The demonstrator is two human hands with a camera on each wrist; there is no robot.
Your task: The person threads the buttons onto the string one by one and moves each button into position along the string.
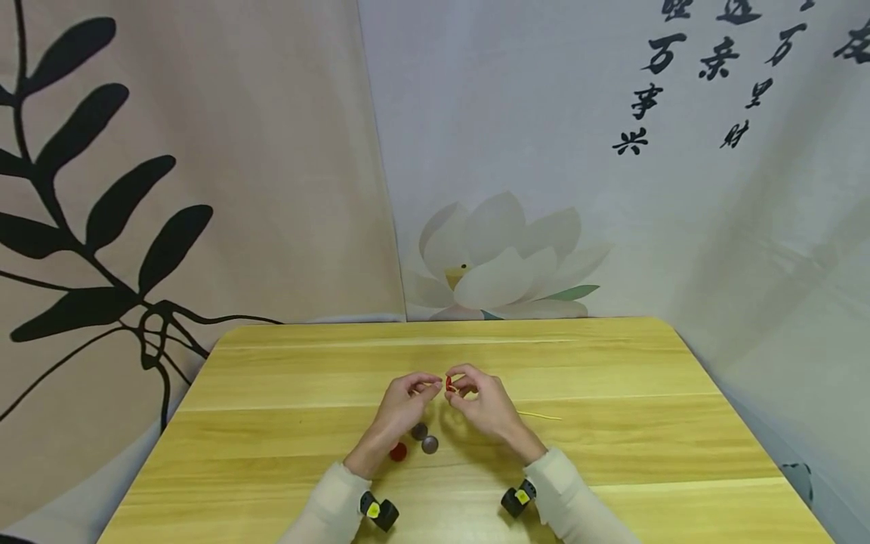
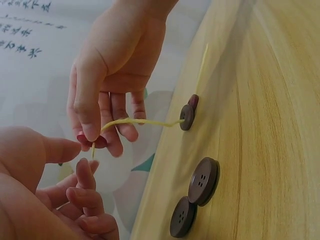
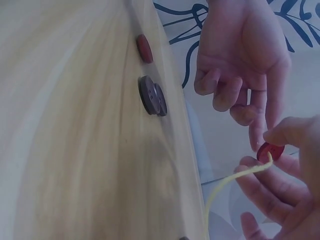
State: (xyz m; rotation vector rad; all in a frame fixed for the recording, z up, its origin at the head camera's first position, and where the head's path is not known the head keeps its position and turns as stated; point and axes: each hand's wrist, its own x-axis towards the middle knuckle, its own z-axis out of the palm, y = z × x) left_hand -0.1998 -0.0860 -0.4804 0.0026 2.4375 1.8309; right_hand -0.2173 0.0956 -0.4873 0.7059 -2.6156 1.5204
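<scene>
My right hand point(image 1: 484, 404) pinches a red button point(image 3: 270, 152) between thumb and fingers, above the table. A yellow cord point(image 2: 142, 121) passes through this button, and a short end pokes out below it. The cord also runs to a brown button point(image 2: 187, 117) on the table, which has a dark red button point(image 2: 194, 102) against it. Close to the held button, my left hand point(image 1: 402, 408) has its thumb and forefinger apart around the cord's short end. Whether its fingertips touch the button is unclear.
Two large brown buttons point(image 1: 419, 431) point(image 1: 430, 444) lie on the wooden table point(image 1: 285, 423) near my left wrist, with a red button point(image 1: 398, 452) beside them. The cord's tail point(image 1: 544, 415) stretches right of my right hand. A printed curtain point(image 1: 285, 151) hangs behind the table.
</scene>
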